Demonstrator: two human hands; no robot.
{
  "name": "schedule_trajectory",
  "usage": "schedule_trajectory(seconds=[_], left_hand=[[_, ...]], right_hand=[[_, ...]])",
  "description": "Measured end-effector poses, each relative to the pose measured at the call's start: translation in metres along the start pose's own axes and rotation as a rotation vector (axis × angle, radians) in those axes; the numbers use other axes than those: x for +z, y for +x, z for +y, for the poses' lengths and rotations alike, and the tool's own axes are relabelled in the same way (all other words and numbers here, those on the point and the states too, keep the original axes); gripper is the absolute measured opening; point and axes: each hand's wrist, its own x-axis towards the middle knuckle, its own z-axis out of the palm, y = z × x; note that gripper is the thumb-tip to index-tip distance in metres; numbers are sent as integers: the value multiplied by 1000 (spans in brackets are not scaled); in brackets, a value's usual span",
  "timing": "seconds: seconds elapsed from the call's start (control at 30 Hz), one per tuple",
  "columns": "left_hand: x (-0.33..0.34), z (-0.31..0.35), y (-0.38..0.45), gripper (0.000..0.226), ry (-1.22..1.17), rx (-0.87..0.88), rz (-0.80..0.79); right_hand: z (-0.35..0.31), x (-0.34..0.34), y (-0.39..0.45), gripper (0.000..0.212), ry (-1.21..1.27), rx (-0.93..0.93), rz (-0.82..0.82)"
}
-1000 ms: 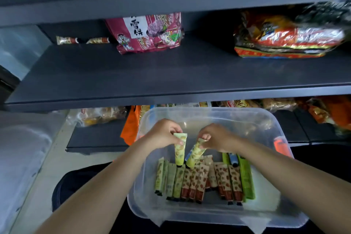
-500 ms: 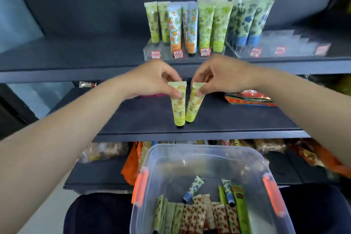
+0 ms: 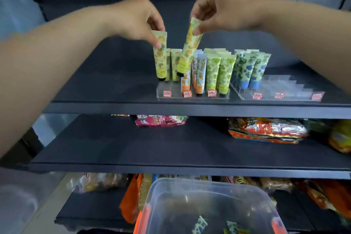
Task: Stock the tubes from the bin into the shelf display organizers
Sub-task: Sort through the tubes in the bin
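My left hand (image 3: pixel 136 20) pinches the crimped top of a yellow-green tube (image 3: pixel 160 58), held upright with its black cap just above the left column of the clear organizer (image 3: pixel 171 93). My right hand (image 3: pixel 218 9) pinches a second matching tube (image 3: pixel 189 49), tilted, its cap over the same left part of the organizer. Rows of green, orange-and-blue and blue-flower tubes (image 3: pixel 218 70) stand in the organizer. The clear bin (image 3: pixel 209 186) sits at the bottom, with a few tubes (image 3: pixel 199 225) visible inside.
A second clear organizer (image 3: pixel 281 89) to the right holds blue-flower tubes at its left and bare slots beyond. Red price tags line both fronts. Snack bags (image 3: pixel 266 129) lie on the shelf below, and more packets fill the lowest shelf.
Both hands have risen from in front of the middle shelf to the top shelf, carrying the two tubes over the left organizer. The view has tilted up, so the bin sits lower.
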Motion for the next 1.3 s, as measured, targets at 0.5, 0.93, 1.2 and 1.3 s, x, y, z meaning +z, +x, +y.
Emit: schedule_trajectory(seconds=[0.5,0.93,1.2,1.3], left_hand=[[34,-65,78,20,-105,-23,-2],[69,-76,107,19,-107,-9,-164],[71,-78,109,22,-109,-6,-154],[70,-79,107,23,-105,-11,-157]], right_hand=[[48,48,98,16,-100,126,-105],[63,70,112,26,-128,175,-248],[63,77,116,25,-138,189,-315],[62,77,116,21,-140,187,-320]])
